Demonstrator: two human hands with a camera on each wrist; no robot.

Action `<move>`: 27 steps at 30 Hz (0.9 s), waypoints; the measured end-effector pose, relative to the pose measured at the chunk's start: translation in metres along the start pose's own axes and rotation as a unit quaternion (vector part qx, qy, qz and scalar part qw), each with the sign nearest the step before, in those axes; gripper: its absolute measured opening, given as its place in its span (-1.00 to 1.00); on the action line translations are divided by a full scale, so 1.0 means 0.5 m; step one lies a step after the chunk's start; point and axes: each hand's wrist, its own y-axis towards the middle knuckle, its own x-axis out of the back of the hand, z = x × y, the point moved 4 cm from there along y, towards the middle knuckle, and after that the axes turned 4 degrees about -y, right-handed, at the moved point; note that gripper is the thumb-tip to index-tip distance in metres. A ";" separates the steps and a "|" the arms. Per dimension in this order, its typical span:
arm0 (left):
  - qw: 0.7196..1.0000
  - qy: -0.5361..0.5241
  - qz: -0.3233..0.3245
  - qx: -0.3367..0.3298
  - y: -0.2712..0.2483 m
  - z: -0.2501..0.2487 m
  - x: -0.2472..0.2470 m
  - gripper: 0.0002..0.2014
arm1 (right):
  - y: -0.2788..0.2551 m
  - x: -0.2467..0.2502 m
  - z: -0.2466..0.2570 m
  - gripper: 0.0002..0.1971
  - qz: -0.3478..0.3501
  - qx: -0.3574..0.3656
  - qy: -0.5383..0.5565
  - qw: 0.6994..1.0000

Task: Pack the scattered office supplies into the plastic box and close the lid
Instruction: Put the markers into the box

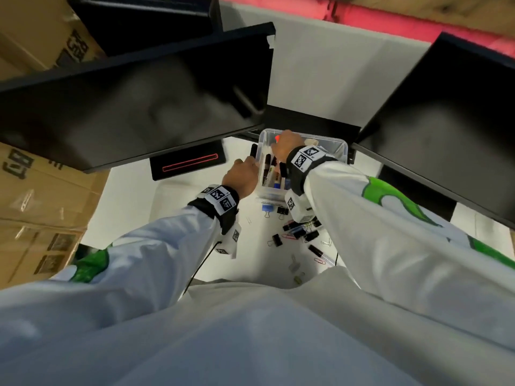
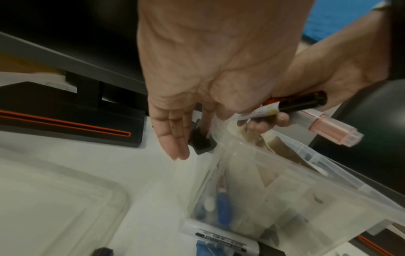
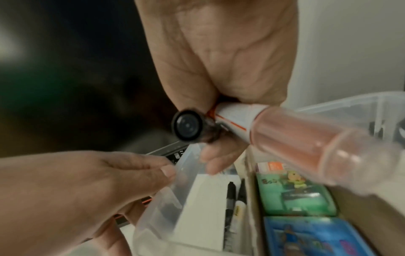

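1. Box (image 1: 338, 147) sits open on the white desk (image 1: 131, 196), far centre, under the gap between two dark monitors (image 1: 133, 107). A black stand (image 1: 187, 162) with a red outline is just left of it.
2. Right hand (image 1: 287, 144), over the box's far end, fingers curled around two markers (image 3: 230, 117): one with a clear pinkish cap, one black-ended.
3. Left hand (image 1: 242, 175) at the box's left wall; fingers straight and together, holding nothing. A small black object (image 2: 200, 142) lies just beyond the fingertips; unidentifiable.
4. Binder clips (image 1: 299, 232) and paper clips are scattered near the box, partly hidden by the right sleeve.
5. Left wrist view alone shows the clear lid (image 2: 54, 199) flat on the desk left of the box, plus a marker (image 2: 219, 237) labelled "MARKER" by the box's near corner.
6. Right wrist view alone shows contents: white carton, black pens, a green pack (image 3: 295, 195), a blue pack. Print too blurred to read.
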 end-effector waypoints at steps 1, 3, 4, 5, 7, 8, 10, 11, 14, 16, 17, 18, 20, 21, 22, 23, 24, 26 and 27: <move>1.000 -0.014 0.004 -0.008 0.000 0.000 -0.003 -0.67 | 0.006 -0.005 0.004 -0.61 0.001 -0.015 0.023 1.000; 0.999 -0.033 0.000 -0.015 0.004 0.002 -0.006 -0.69 | 0.015 -0.020 0.008 -0.58 -0.007 -0.047 0.105 0.993; 0.999 -0.042 -0.005 -0.010 0.004 0.003 -0.004 -0.69 | 0.015 -0.028 0.009 -0.59 -0.025 -0.059 0.156 0.986; 0.999 -0.045 -0.007 -0.003 0.004 0.004 -0.002 -0.69 | 0.016 -0.032 0.010 -0.63 -0.058 -0.057 0.198 0.977; 0.999 -0.043 0.000 -0.003 0.002 0.001 -0.004 -0.70 | 0.009 -0.032 0.009 -0.73 -0.157 -0.013 0.250 0.955; 0.999 -0.036 0.000 -0.013 0.000 0.000 -0.005 -0.70 | 0.005 -0.033 0.008 -0.77 -0.197 0.014 0.271 0.942; 0.999 -0.036 -0.003 -0.013 0.002 0.005 -0.009 -0.70 | 0.004 -0.044 0.003 -0.84 -0.239 0.044 0.303 0.922; 0.999 -0.043 -0.010 -0.005 -0.002 0.005 -0.003 -0.70 | 0.006 -0.048 0.001 -0.87 -0.249 0.045 0.312 0.916; 0.999 -0.029 -0.011 -0.018 -0.003 -0.002 -0.007 -0.71 | 0.000 -0.023 0.010 -0.87 -0.296 0.076 0.343 0.888; 0.999 -0.018 -0.015 -0.026 -0.007 -0.006 -0.003 -0.71 | -0.006 0.008 0.022 -0.85 -0.331 0.101 0.386 0.855; 0.999 -0.028 -0.015 -0.022 -0.009 -0.005 -0.002 -0.71 | -0.007 0.013 0.026 -0.84 -0.336 0.099 0.400 0.847; 0.999 -0.007 -0.020 -0.030 -0.007 -0.004 -0.004 -0.70 | -0.002 0.007 0.025 -0.83 -0.326 0.090 0.402 0.851; 1.000 -0.011 -0.021 -0.021 -0.008 -0.001 -0.002 -0.71 | 0.016 -0.038 0.007 -0.79 -0.252 0.035 0.349 0.902; 1.000 -0.024 -0.017 -0.011 -0.006 0.000 -0.002 -0.71 | 0.023 -0.066 -0.005 -0.73 -0.197 0.003 0.297 0.934; 0.999 -0.028 -0.013 -0.015 -0.003 -0.001 -0.005 -0.71 | 0.021 -0.088 -0.014 -0.69 -0.148 -0.015 0.253 0.956; 0.999 -0.036 -0.010 -0.020 -0.003 0.000 -0.005 -0.69 | 0.015 -0.098 -0.017 -0.66 -0.113 -0.016 0.229 0.967; 0.998 -0.052 -0.018 -0.025 -0.001 0.006 -0.004 -0.67 | 0.002 -0.094 -0.015 -0.61 -0.093 -0.003 0.217 0.972; 0.989 -0.131 -0.071 0.000 -0.010 0.026 0.004 -0.65 | -0.026 -0.065 -0.013 -0.54 -0.093 0.046 0.202 0.974; 0.982 -0.154 -0.105 0.013 -0.016 0.041 0.005 -0.66 | -0.043 -0.046 -0.020 -0.53 -0.112 0.072 0.201 0.970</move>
